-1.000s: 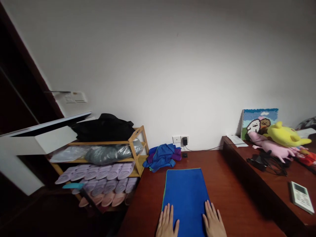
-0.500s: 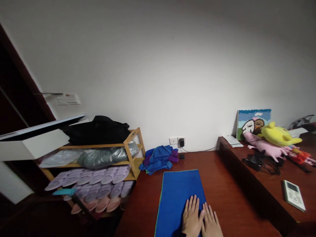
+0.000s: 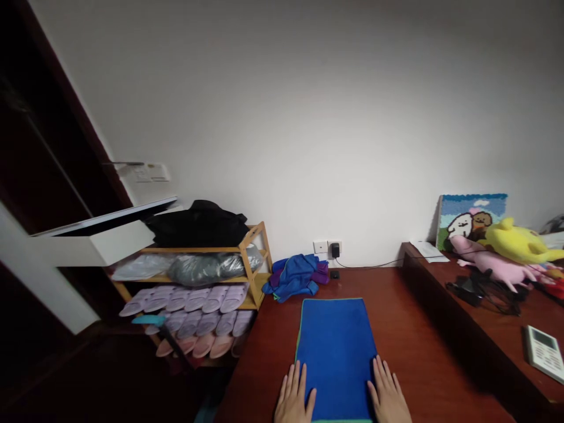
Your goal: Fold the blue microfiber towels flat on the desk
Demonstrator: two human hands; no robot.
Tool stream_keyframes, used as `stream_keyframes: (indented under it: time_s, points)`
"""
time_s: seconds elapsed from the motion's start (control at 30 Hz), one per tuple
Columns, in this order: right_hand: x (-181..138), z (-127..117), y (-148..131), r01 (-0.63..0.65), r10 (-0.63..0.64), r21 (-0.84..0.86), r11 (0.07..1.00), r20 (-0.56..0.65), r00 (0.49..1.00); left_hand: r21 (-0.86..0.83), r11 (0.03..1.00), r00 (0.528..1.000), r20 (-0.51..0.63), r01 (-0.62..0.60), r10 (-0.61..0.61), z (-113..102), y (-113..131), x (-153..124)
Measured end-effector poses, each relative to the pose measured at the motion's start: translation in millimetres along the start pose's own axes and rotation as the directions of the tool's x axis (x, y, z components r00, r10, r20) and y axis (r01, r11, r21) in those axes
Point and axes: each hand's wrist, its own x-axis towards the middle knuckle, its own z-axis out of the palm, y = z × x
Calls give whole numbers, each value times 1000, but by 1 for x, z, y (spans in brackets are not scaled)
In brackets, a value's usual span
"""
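Observation:
A blue cloth (image 3: pixel 337 346) with a green edge lies flat on the red-brown wooden table (image 3: pixel 409 341) in front of me. My left hand (image 3: pixel 294 398) rests flat on its near left edge, fingers stretched out. On the near right edge my right hand (image 3: pixel 389 395) lies flat too, fingers apart. Neither hand holds anything.
A heap of blue and purple cloths (image 3: pixel 297 276) lies by the wall near a plugged-in charger (image 3: pixel 335 251). A wooden rack (image 3: pixel 211 282) with slippers and bags stands at left. A raised shelf at right bears plush toys (image 3: pixel 506 252), cables and a white remote (image 3: pixel 544 352).
Half a second ago both hands were side by side on the cloth's right part. The left hand has since slid back to the left edge, so the hands are apart again.

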Motion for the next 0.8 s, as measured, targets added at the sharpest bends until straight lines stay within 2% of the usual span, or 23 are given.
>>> stream_keyframes:
  time_s: [0.1, 0.23, 0.37, 0.47, 0.6, 0.67, 0.73, 0.8]
  points:
    - [-11, 12, 11, 26, -26, -10, 1000, -33, 999, 16, 1000, 999, -31, -10, 10, 3, 5, 3]
    - [-23, 36, 24, 61, -62, -27, 998, -12, 998, 10, 1000, 1000, 3, -5, 5, -1, 1, 3]
    - [-23, 51, 33, 97, -98, -20, 995, -67, 993, 15, 1000, 1000, 6, -16, 16, -7, 9, 7]
    - [-20, 60, 36, 106, -108, -22, 994, -110, 988, -16, 995, 995, -9, -99, 99, -12, 45, 20]
    - [-18, 75, 38, 77, -85, -46, 996, -177, 981, -101, 973, 978, 3, -206, 207, -19, 119, 45]
    - [-18, 83, 38, 79, -88, -53, 995, -208, 974, -152, 960, 970, 17, -237, 242, -21, 147, 54]
    - [-17, 89, 38, 83, -95, -60, 995, -232, 968, -192, 949, 964, 42, -252, 264, -19, 154, 57]
    - [-17, 91, 39, 71, -86, -69, 995, -254, 963, -195, 955, 968, 69, -223, 241, -12, 139, 52]
